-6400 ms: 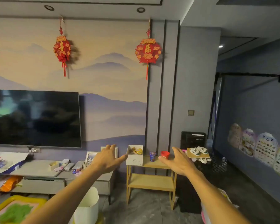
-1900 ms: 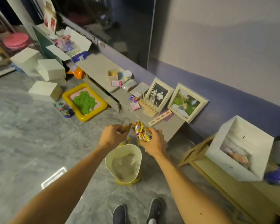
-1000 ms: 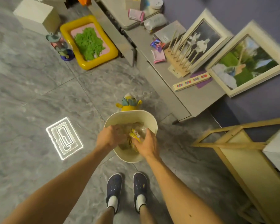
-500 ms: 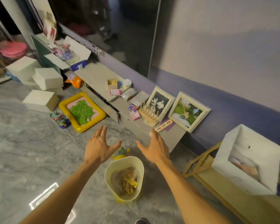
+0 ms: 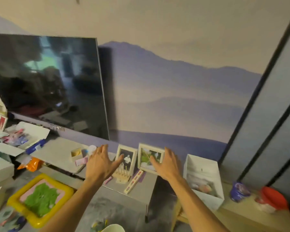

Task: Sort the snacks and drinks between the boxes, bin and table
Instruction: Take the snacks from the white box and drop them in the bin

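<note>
My left hand point(image 5: 101, 163) and my right hand point(image 5: 167, 164) are raised in front of me, both empty with fingers spread, over the grey TV cabinet point(image 5: 57, 153). Only the rim of the cream bin point(image 5: 113, 228) shows at the bottom edge. A white box point(image 5: 203, 166) with snacks inside stands on the wooden table point(image 5: 241, 213) to the right of my right hand. Beside it are a purple cup point(image 5: 238, 191) and a red-lidded tub point(image 5: 271, 200). An open white box point(image 5: 32, 131) with packets sits far left, with an orange snack bag point(image 5: 31, 164) below it.
A large TV point(image 5: 49, 84) hangs on the wall. Two photo frames point(image 5: 126, 158) and a wooden rack point(image 5: 122, 174) stand on the cabinet behind my hands. A yellow tray with green filling point(image 5: 40, 198) lies on the floor at left, near closed white boxes point(image 5: 0, 169).
My view has tilted up from the bin toward the wall and TV. Both hands, which dropped a snack packet into the bin a second ago, stay empty and have risen in front of the cabinet.
</note>
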Demonstrator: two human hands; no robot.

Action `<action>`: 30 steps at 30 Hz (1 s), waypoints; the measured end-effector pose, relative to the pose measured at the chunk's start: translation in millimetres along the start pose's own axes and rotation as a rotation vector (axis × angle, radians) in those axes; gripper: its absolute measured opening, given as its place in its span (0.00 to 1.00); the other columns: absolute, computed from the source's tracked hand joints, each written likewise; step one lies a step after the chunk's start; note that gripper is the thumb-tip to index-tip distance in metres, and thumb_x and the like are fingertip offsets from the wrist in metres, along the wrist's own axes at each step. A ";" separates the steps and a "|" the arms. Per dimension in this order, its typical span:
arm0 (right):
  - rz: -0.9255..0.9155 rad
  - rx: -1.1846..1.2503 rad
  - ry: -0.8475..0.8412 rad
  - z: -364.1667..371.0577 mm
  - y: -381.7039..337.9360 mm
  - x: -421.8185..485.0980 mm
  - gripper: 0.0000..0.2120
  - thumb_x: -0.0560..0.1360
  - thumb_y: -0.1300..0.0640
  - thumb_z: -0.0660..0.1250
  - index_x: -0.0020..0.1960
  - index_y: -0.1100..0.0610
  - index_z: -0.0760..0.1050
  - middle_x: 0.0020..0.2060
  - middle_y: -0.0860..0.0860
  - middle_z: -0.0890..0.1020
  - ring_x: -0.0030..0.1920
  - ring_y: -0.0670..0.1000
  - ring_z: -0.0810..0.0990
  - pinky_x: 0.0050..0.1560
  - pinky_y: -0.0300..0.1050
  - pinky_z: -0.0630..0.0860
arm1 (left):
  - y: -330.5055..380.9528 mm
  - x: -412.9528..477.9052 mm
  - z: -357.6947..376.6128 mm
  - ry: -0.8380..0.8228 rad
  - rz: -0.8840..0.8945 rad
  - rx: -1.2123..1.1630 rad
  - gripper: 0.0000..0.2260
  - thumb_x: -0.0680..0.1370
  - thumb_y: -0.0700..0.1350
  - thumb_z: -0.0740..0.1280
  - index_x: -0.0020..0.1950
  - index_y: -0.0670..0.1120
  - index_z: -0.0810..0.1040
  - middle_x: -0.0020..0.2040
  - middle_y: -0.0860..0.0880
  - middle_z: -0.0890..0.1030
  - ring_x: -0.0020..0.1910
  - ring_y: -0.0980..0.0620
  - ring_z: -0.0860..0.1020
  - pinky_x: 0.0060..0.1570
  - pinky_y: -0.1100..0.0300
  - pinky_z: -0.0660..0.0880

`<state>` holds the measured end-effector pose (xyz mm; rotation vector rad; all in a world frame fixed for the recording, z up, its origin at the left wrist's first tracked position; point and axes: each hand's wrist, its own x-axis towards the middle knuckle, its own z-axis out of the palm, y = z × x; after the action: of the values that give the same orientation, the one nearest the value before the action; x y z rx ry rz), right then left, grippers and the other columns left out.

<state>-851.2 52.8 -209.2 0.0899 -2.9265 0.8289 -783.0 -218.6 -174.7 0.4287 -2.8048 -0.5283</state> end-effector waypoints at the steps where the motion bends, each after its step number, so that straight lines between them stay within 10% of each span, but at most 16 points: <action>1: 0.021 -0.015 0.030 -10.1 14.5 -1.0 0.47 0.77 0.23 0.60 0.83 0.54 0.60 0.79 0.55 0.70 0.75 0.59 0.72 0.70 0.55 0.74 | 17.3 2.2 4.7 -0.015 0.031 -0.006 0.49 0.71 0.83 0.54 0.80 0.49 0.67 0.77 0.44 0.74 0.72 0.41 0.76 0.69 0.42 0.75; 15: 0.393 0.139 0.127 -106.7 228.3 25.7 0.46 0.78 0.31 0.67 0.86 0.54 0.55 0.84 0.55 0.61 0.82 0.60 0.64 0.76 0.59 0.71 | 254.3 0.4 140.9 -0.317 0.288 -0.049 0.47 0.72 0.80 0.57 0.82 0.51 0.63 0.80 0.46 0.70 0.74 0.41 0.74 0.71 0.43 0.75; 19: 0.427 0.095 0.085 -119.4 259.6 23.0 0.37 0.80 0.34 0.68 0.80 0.53 0.64 0.77 0.55 0.71 0.73 0.58 0.75 0.60 0.47 0.74 | 292.1 -1.5 178.7 -0.421 0.302 -0.017 0.49 0.72 0.81 0.58 0.83 0.51 0.60 0.80 0.44 0.70 0.73 0.39 0.75 0.70 0.43 0.75; 30: 0.530 0.141 -0.160 -33.2 356.3 71.9 0.43 0.73 0.22 0.62 0.79 0.47 0.64 0.73 0.49 0.76 0.72 0.55 0.76 0.70 0.53 0.77 | 324.1 31.5 329.7 -0.770 0.397 0.000 0.42 0.72 0.77 0.66 0.79 0.57 0.61 0.73 0.51 0.76 0.66 0.46 0.80 0.65 0.49 0.79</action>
<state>-949.8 371.0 -358.2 -0.6658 -3.0745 1.1375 -987.7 162.7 -340.4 -0.4357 -3.4638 -0.7115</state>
